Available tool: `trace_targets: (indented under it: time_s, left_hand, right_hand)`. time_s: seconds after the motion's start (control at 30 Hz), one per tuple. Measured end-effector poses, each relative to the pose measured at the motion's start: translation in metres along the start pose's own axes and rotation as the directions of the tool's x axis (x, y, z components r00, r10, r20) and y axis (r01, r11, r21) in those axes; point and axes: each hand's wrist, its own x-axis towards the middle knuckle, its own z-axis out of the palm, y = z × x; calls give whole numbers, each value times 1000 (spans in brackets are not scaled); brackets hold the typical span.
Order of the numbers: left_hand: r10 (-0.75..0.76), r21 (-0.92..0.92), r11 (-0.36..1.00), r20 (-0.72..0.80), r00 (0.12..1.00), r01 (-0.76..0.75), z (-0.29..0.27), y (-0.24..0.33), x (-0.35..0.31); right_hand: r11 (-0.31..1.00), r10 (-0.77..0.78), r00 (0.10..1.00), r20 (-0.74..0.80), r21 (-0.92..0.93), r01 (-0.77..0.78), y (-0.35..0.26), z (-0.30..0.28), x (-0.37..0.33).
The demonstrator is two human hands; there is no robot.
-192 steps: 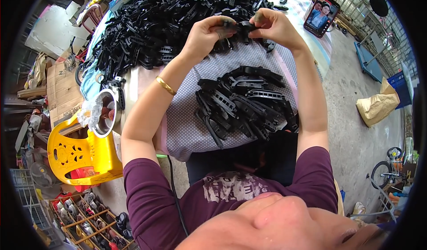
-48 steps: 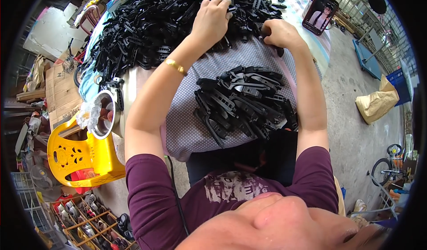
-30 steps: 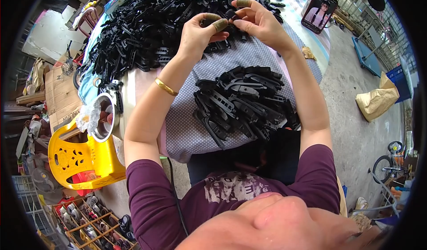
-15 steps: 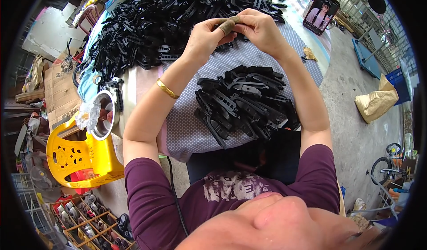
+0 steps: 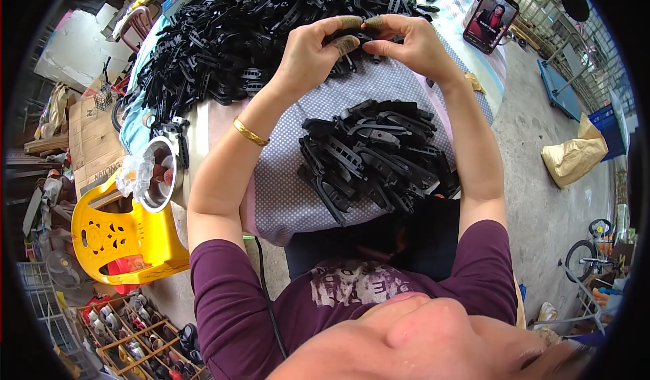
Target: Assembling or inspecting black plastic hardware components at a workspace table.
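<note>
At the near edge of a large heap of black plastic pieces (image 5: 223,35), both my hands meet with curled fingers. My left hand (image 5: 317,47) and my right hand (image 5: 414,47) are closed around a black plastic piece (image 5: 362,35), mostly hidden by the fingers and hard to tell from the dark heap behind. Greenish-brown tape wraps several fingertips. A gold bangle circles my left wrist. Between my forearms lies a smaller pile of long, slotted black plastic pieces (image 5: 372,153), nearer to me.
The table has a dotted grey cloth (image 5: 277,197). A phone (image 5: 491,19) with a lit screen stands at its right edge. On the left, a metal bowl (image 5: 162,194) with a plastic bag rests by a yellow chair (image 5: 101,234). A gold-coloured sack (image 5: 575,153) stands on the floor at right.
My hands have spread slightly apart, the right one moving right, and their fingers have shifted from a tight pinch to a looser curl. The picture on the phone screen differs.
</note>
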Motion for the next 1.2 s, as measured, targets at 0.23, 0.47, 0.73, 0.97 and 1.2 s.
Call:
trace_targets:
  time_s: [0.23, 0.47, 0.73, 0.97, 1.2]
  left_hand:
    - [20, -243, 969, -93, 995, -42, -1, 5, 3]
    - [34, -274, 959, 351, 936, 68, 6, 24, -7]
    - [113, -309, 948, 560, 821, 81, 10, 15, 2]
    - [254, 717, 606, 237, 938, -345, 32, -23, 42]
    - [148, 935, 265, 203, 968, -237, 59, -24, 47]
  right_hand:
    - [988, -44, 988, -150, -152, 21, 0, 6, -1]
    - [843, 295, 934, -204, -404, -355, 30, -48, -7]
    - [749, 558, 815, 157, -520, -412, 45, -52, -15]
    - [880, 468, 882, 65, -131, -457, 44, -36, -3]
    - [897, 379, 925, 15, 239, -371, 56, -42, -3]
